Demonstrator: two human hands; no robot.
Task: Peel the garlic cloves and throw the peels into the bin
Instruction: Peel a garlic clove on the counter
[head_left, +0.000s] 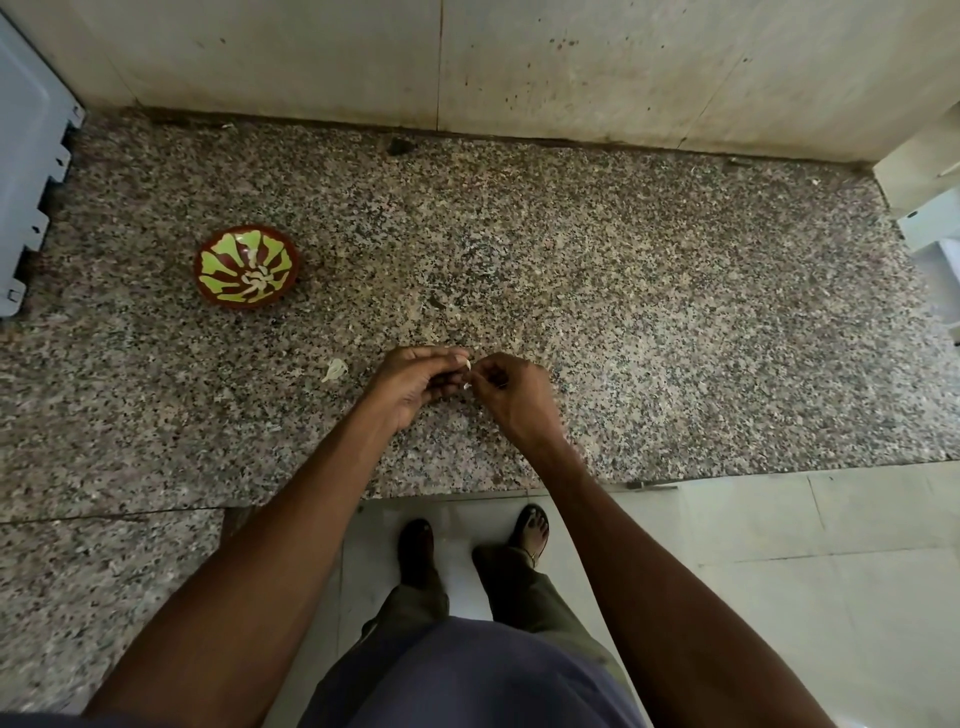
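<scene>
My left hand (415, 384) and my right hand (511, 395) meet above the speckled granite counter (623, 322). Between their fingertips is a small pale garlic clove (467, 366), mostly hidden; the left fingers curl round it and the right fingers pinch at its skin. A loose bit of white garlic peel (335, 370) lies on the counter just left of my left hand. A red bowl with a green leaf pattern (247, 267) stands to the far left and holds several pale peeled cloves. No bin is in view.
A grey-blue appliance (26, 171) stands at the counter's left end and a white fixture (930, 202) at the right end. A stained wall (467, 67) backs the counter. Below the counter edge are the tiled floor (779, 545) and my sandalled feet (530, 530).
</scene>
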